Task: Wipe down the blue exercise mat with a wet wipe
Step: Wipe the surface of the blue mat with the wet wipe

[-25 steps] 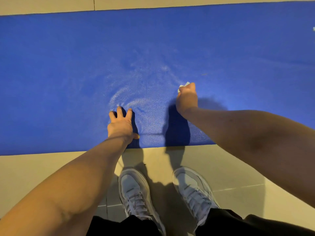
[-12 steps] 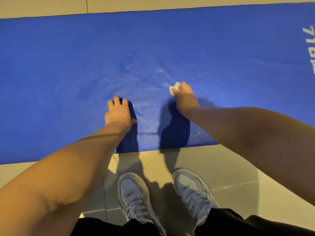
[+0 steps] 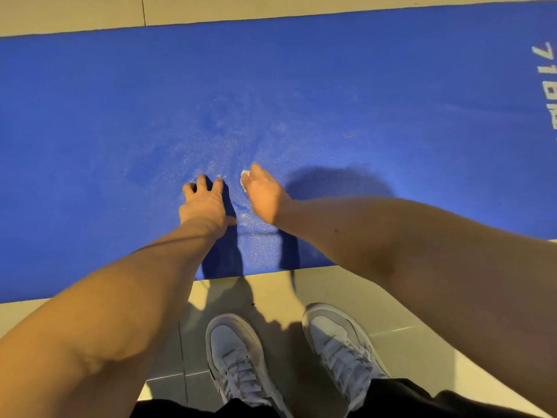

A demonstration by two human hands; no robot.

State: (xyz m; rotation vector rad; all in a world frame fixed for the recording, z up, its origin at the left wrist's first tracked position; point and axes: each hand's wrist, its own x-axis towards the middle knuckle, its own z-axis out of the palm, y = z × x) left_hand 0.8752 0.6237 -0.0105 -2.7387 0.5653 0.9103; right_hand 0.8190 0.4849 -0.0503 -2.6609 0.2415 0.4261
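The small crumpled white wet wipe (image 3: 244, 178) lay pressed against the long blue foam exercise mat (image 3: 391, 86), close to the mat's near edge and roughly at the middle of the view. Only a corner of it showed, poking out at the far-left side of the right hand (image 3: 265, 196), whose fingers were curled down over it and held it to the surface; the rest of the wipe was hidden beneath that hand. Just to the left, across a narrow strip of mat, the left hand (image 3: 205, 203) rested on the mat with fingers spread and straight and thumb out to the side, holding nothing. A pale speckled sheen (image 3: 211, 152) spread over the mat around and beyond both hands. A thin dark speck (image 3: 349, 136) lay farther right, and white lettering (image 3: 547, 86) ran along the mat's right end, cut off by the frame. The mat lay on a beige tiled floor (image 3: 331, 285), where a pair of white lace-up sneakers (image 3: 238, 351) stood just short of its near edge.
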